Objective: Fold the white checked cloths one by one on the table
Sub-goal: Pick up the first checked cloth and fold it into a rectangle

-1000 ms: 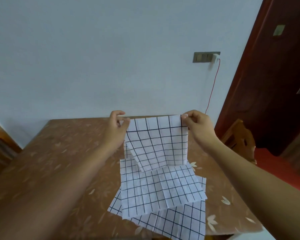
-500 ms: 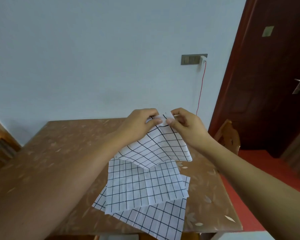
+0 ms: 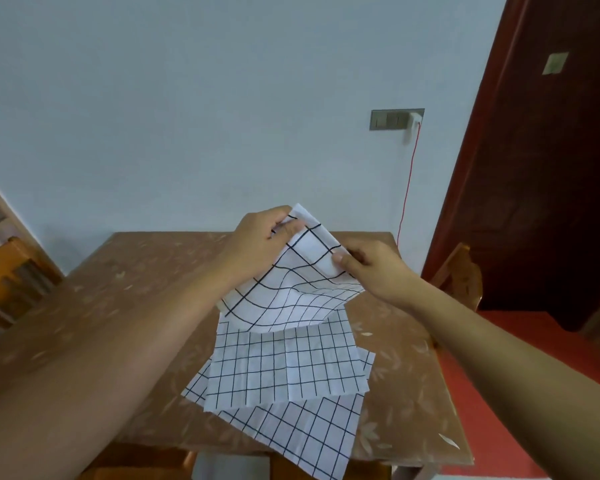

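Note:
A white checked cloth (image 3: 291, 292) hangs folded in the air above the table, sagging toward me. My left hand (image 3: 260, 237) pinches its top corner, thumb over the fabric. My right hand (image 3: 371, 268) pinches the right edge a little lower. Under it a second checked cloth (image 3: 284, 365) lies flat on the brown table (image 3: 136, 289). A third checked cloth (image 3: 298, 434) lies beneath that one and hangs over the table's near edge.
A wooden chair (image 3: 461, 275) stands at the table's right side by a dark red door (image 3: 548, 168). Another chair (image 3: 11, 271) stands at the left. A red cable (image 3: 407, 188) drops from a wall socket behind the table.
My hands came together from holding the cloth spread wide, folding it in half. My right hand has since slid down the right edge while my left keeps the top corner.

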`<state>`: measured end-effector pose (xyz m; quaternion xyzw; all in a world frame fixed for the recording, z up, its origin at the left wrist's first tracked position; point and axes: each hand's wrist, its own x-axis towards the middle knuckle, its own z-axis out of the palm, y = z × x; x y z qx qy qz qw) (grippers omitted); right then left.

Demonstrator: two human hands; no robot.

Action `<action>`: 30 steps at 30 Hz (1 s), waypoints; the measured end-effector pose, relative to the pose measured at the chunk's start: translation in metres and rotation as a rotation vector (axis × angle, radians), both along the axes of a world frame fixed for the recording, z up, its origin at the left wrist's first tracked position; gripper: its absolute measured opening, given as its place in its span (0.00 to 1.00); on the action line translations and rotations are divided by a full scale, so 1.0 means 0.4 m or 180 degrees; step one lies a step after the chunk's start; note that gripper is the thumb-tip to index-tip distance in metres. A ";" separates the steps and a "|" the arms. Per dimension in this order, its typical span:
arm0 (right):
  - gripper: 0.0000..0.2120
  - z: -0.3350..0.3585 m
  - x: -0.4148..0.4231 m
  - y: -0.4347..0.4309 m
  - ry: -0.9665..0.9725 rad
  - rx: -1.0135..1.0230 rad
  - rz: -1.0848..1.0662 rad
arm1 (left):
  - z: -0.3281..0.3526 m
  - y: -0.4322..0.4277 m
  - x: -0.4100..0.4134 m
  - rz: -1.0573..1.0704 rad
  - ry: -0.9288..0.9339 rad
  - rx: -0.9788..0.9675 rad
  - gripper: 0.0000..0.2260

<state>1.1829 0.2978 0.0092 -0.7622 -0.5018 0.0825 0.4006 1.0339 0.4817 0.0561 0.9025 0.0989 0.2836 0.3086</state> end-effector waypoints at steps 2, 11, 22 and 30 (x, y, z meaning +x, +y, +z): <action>0.19 -0.008 0.010 -0.006 -0.0095 -0.0077 0.0009 | 0.003 0.008 -0.016 0.0152 -0.0155 0.0072 0.10; 0.17 -0.069 0.101 -0.020 0.0073 -0.0366 -0.0214 | 0.045 0.104 -0.095 0.0620 -0.0444 0.0329 0.16; 0.21 -0.100 0.118 0.005 0.0287 -0.0038 -0.0452 | 0.061 0.127 -0.134 0.0901 -0.0505 -0.0132 0.14; 0.12 -0.117 0.123 0.002 0.2184 0.0521 -0.0370 | 0.041 0.209 -0.180 0.1279 -0.0488 -0.0453 0.20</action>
